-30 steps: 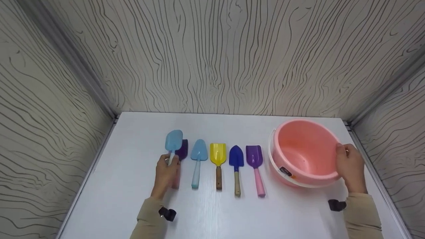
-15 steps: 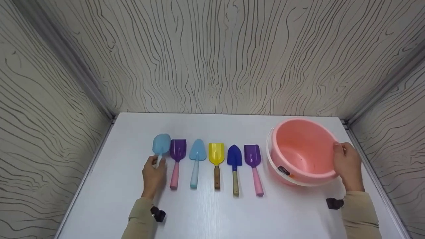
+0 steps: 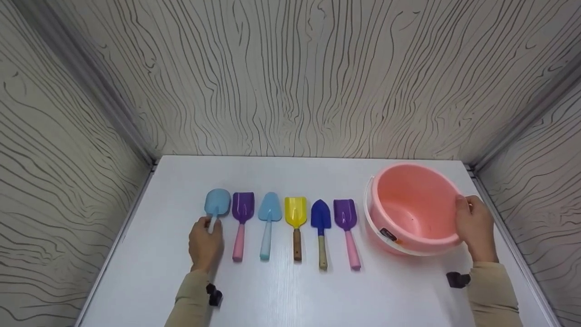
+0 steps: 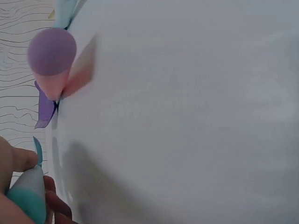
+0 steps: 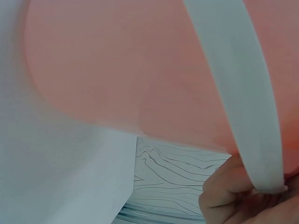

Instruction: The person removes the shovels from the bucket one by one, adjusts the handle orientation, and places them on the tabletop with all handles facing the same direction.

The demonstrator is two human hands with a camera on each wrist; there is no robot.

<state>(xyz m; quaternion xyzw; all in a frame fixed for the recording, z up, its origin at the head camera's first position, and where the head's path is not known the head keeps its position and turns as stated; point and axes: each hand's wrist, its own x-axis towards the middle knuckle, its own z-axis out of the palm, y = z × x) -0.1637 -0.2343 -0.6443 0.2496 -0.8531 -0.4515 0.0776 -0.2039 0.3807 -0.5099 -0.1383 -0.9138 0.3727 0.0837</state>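
At the left end of a row of toy shovels, my left hand (image 3: 206, 243) pinches the pale handle of a light blue shovel (image 3: 218, 201) with a rounded blade. In the left wrist view, thumb and fingers lie around that handle, whose teal end (image 4: 28, 203) shows. Beside it lies a purple shovel (image 3: 243, 206) with a pink handle. My right hand (image 3: 475, 227) grips the right rim of a pink bucket (image 3: 408, 181), which is tilted. The bucket's white handle (image 5: 238, 93) crosses its wall in the right wrist view, close to my fingers.
Rightward along the white table (image 3: 290, 299) lie a light blue pointed shovel (image 3: 271, 206), a yellow shovel (image 3: 296, 211), a dark blue shovel (image 3: 321, 214) and another purple shovel (image 3: 345, 213). Wood-patterned walls (image 3: 290, 81) enclose the back and sides.
My left hand has carried the light blue shovel leftward from over the purple one and down beside it, level with the row. The right hand still holds the bucket in place.
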